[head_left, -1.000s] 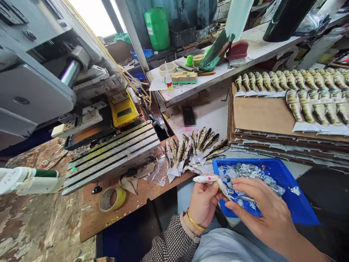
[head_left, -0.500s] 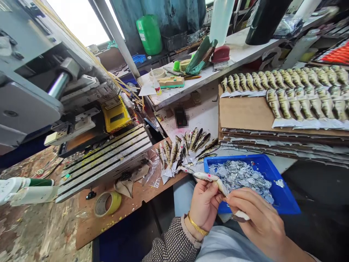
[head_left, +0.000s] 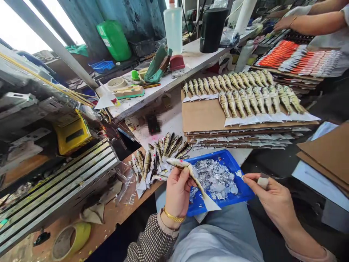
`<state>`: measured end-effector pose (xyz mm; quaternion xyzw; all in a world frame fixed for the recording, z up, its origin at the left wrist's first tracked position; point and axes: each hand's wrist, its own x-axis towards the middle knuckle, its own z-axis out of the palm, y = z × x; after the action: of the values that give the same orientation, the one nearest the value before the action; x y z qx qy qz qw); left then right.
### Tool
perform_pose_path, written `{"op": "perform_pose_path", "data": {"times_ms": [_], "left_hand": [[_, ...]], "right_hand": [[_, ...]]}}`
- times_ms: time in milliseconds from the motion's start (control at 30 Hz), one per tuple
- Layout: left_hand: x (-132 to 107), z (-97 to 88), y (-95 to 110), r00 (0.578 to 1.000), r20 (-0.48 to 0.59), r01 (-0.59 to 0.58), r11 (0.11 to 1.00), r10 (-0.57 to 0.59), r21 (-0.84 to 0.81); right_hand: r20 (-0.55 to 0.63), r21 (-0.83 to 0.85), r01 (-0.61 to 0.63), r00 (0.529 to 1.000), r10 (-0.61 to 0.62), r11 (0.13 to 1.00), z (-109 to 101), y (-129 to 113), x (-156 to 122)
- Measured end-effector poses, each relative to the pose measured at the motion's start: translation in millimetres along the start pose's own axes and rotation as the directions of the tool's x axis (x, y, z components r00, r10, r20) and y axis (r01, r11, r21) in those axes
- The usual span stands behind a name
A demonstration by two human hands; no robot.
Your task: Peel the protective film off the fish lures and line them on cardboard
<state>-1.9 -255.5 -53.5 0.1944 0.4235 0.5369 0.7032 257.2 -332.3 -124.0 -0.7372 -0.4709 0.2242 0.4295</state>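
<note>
Left hand clamped on fish lure over blue tray | right hand apart, pinching a foil scrap | risk: loose scrap may drop outside the tray.

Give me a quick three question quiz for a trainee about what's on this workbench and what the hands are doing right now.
1. True or false: the left hand holds a fish lure.
2. What fills the blue tray? A) silver foil scraps B) screws C) water
3. Where do the finished lures lie in rows?

Key:
1. True.
2. A, silver foil scraps.
3. On the cardboard stack, beyond the tray; the right hand pinches a small scrap beside the tray.
</note>
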Motion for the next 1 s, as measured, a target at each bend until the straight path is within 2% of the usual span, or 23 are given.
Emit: {"op": "perform_pose_path", "data": {"times_ms": [67,200,300,467,600,700,867,933,1000], "left_hand": [[8.8,11.3,5.2,0.999,0.054,-0.006,0.994,0.000,0.106],[36.6,45.0,19.6,0.979,0.199,-0.110,0.948,0.050,0.298],[68.1,75.7,30.6,0.951,0.306,-0.170,0.905,0.046,0.389],[132.6,127.9,40.4,0.924,0.376,-0.270,0.811,0.067,0.520],[177.0,164.0,38.3,0.926,0.369,-0.342,0.607,0.086,0.717],[197.8,181.6,34.0,0.926,0.361,-0.367,0.497,0.111,0.787],[208.9,193.1,34.9,0.901,0.403,-0.433,0.286,0.159,0.855],[207.6,194.5,37.1,0.888,0.420,-0.455,0.214,0.187,0.865],[203.4,194.7,37.1,0.884,0.432,-0.452,0.095,0.178,0.887]], "right_hand": [[0.047,0.007,-0.029,0.998,0.029,1.000,-3.9,7.9,12.1],[0.092,0.064,0.143,0.985,-0.149,0.988,3.5,9.0,30.7],[0.090,0.067,0.267,0.958,-0.272,0.961,10.2,13.6,40.8],[0.102,0.052,0.334,0.936,-0.337,0.941,12.0,28.5,48.7],[0.108,0.086,0.363,0.922,-0.371,0.928,12.5,36.8,47.8],[0.090,0.105,0.396,0.910,-0.405,0.912,13.6,39.8,47.1],[0.073,0.073,0.454,0.885,-0.459,0.888,10.9,42.7,49.2],[0.107,0.062,0.461,0.879,-0.465,0.885,9.2,46.4,50.2],[0.140,0.057,0.464,0.873,-0.468,0.884,8.5,52.4,50.6]]}}
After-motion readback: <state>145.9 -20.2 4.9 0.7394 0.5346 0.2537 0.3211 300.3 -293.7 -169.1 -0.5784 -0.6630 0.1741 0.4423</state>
